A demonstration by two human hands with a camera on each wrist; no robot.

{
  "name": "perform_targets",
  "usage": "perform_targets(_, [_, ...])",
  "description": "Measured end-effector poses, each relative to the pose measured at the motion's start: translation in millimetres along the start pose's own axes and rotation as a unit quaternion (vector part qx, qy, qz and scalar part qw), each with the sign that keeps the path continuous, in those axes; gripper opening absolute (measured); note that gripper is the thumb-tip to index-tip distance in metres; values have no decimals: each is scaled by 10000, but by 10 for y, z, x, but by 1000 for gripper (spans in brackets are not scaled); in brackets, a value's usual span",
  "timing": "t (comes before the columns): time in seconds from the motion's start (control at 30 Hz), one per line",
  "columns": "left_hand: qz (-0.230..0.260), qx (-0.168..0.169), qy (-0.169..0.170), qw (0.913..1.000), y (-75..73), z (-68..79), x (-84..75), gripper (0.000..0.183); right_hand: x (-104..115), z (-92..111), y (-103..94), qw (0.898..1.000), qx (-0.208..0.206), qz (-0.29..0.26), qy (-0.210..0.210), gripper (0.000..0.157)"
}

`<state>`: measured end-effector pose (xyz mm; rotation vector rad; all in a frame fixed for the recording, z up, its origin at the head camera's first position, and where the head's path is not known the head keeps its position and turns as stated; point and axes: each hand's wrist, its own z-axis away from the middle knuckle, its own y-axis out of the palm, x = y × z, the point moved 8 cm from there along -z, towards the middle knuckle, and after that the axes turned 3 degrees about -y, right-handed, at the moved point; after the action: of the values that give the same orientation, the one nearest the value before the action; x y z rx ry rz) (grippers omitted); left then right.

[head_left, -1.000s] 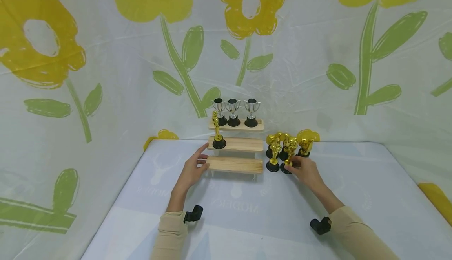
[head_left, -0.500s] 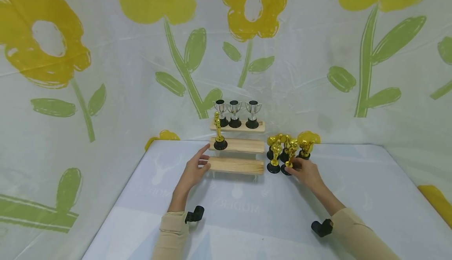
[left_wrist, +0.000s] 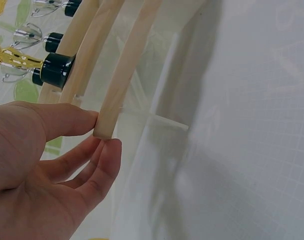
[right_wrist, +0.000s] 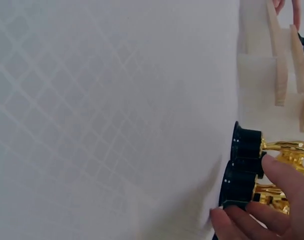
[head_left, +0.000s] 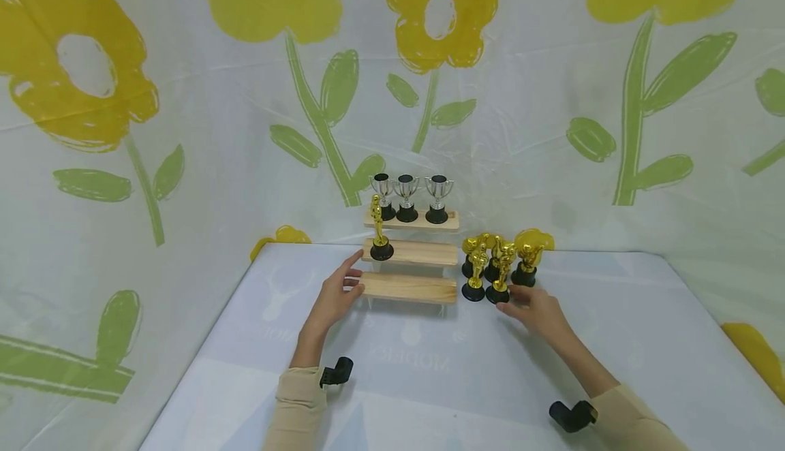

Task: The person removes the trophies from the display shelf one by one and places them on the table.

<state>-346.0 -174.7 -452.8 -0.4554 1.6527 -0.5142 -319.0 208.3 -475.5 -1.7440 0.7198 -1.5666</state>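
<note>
My left hand (head_left: 333, 299) pinches the left end of the lowest board of a three-tier wooden display shelf (head_left: 409, 287); the left wrist view shows thumb and fingertips on that board end (left_wrist: 108, 120). On the middle tier, at its left, stands a gold figurine trophy (head_left: 379, 233). Several more gold trophies are grouped upright on the table, right of the shelf. Beside the front right trophy (head_left: 502, 274) is my right hand (head_left: 540, 311), thumb and fingers spread apart near its black base (right_wrist: 239, 185). Whether a fingertip still touches the base is hard to tell.
Three silver cup trophies (head_left: 406, 195) with black bases line the top tier. A pale cloth with printed lettering covers the table (head_left: 392, 383). Behind rises a flower-printed backdrop (head_left: 521, 97). Another gold trophy (head_left: 527, 263) stands behind the right fingers.
The right hand has let go of the front right gold trophy and drawn slightly right and toward me. The trophy stays upright beside its neighbour. My left hand keeps its place.
</note>
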Motion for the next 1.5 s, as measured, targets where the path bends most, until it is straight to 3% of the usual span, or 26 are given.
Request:
perform_targets(0.27, [-46, -5, -33, 10000, 8, -8, 23, 71, 94, 116, 30, 9995, 152, -263, -1, 60])
perform_targets(0.5, [-22, 13, -62, 10000, 6, -13, 12, 71, 291, 141, 50, 9979, 175, -388, -487, 59])
perform_targets(0.8, [0, 17, -43, 10000, 2, -11, 6, 72, 515, 124, 55, 9948, 124, -540, -851, 58])
perform_targets(1.03, [-32, 27, 55, 10000, 5, -15, 0, 72, 741, 98, 32, 9920, -45, -359, -1208, 56])
perform_targets(1.5, [-71, -29, 91, 9999, -7, -8, -7, 71, 1087, -58, 98, 9889, 73, -380, -1437, 56])
